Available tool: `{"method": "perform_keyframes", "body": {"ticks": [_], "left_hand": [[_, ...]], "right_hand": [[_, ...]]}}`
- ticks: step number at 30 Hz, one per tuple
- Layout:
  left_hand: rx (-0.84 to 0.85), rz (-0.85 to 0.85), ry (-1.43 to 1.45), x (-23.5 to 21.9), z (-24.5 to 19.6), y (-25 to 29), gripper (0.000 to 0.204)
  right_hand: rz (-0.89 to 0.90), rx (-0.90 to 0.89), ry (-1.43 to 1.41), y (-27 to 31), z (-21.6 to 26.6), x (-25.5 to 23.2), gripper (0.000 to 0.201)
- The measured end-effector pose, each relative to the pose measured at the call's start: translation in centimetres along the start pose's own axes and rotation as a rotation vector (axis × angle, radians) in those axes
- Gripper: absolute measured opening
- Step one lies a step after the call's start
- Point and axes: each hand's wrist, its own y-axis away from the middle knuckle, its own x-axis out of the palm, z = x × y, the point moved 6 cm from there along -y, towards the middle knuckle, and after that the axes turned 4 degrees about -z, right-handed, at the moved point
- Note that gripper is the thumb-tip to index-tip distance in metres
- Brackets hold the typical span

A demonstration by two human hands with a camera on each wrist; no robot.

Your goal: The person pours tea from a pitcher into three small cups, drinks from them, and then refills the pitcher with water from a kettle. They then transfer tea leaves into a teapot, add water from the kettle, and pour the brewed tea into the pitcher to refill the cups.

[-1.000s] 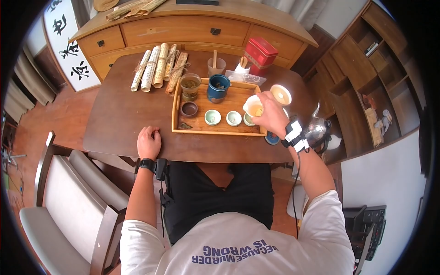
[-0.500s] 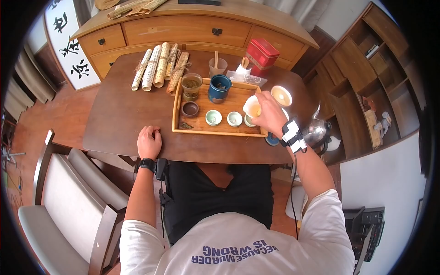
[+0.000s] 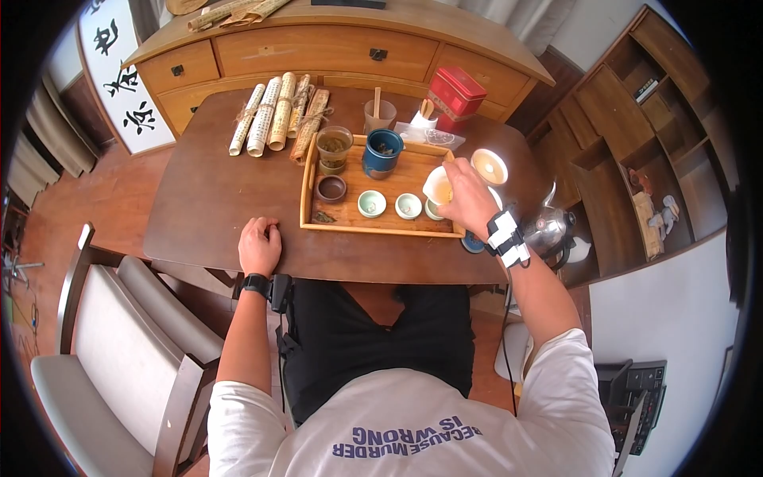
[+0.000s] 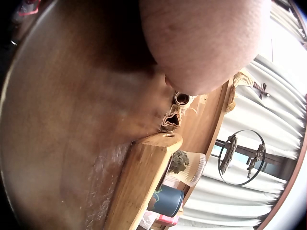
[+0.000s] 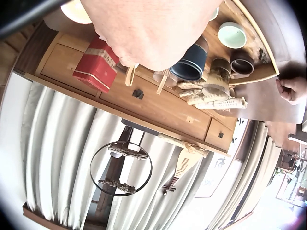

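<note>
My right hand (image 3: 470,197) grips a small white pitcher (image 3: 435,183) of pale amber tea, tilted over the right end of the tray (image 3: 358,228). Under it sits a pale green cup (image 3: 431,209), partly covered by the pitcher and fingers. Two more green cups, a middle one (image 3: 408,207) and a left one (image 3: 371,203), stand in the same row. In the right wrist view the back of the hand hides the pitcher. My left hand (image 3: 260,245) rests on the table left of the tray, fingers loosely curled, holding nothing.
On the tray stand a blue mug (image 3: 382,155), a glass of tea leaves (image 3: 334,147) and a dark cup (image 3: 331,188). Right of it are a white bowl (image 3: 489,168) and a steel kettle (image 3: 547,226). Rolled scrolls (image 3: 280,111) and a red tin (image 3: 455,95) lie farther back.
My right wrist has shifted slightly left while the pitcher stays tilted over the cup. The left hand keeps its place on the table.
</note>
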Motion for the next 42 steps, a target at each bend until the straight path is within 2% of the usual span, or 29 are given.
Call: {"method": "perform_keyframes", "body": {"ticks": [42], "left_hand": [[-0.007, 0.004, -0.012, -0.18, -0.16, -0.04, 0.011]], "right_hand": [[0.062, 0.020, 0.103, 0.29, 0.62, 0.10, 0.067]]}}
